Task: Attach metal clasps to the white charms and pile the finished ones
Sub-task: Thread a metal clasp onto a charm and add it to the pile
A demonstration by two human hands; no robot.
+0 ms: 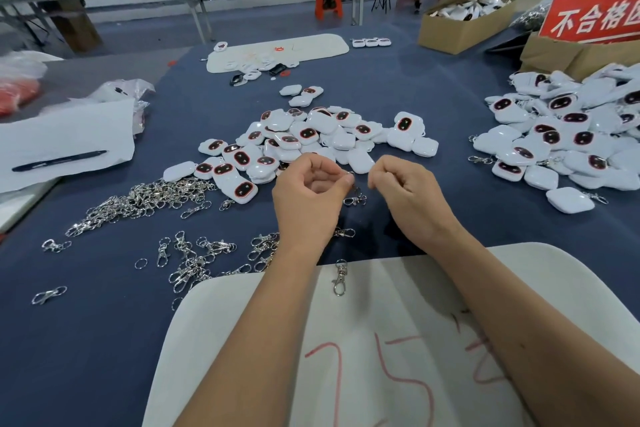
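Note:
A heap of white charms (311, 139) with dark red-rimmed faces lies in the middle of the blue table. Loose metal clasps (145, 199) are spread at the left and front. At the right rises a bigger pile of charms with clasps on them (568, 139). My left hand (310, 198) pinches the ring of a metal clasp (355, 196), which dangles below the fingertips. My right hand (408, 194) hovers just beside it with fingers curled; nothing shows in it. One single clasp (340, 277) lies on the white board (398, 340) near me.
A white sheet with a black pen (59, 160) lies at the left, plastic bags behind it. Cardboard boxes (464, 22) and a red sign (595, 15) stand at the back right. A white pad with small parts (277, 50) lies at the far side.

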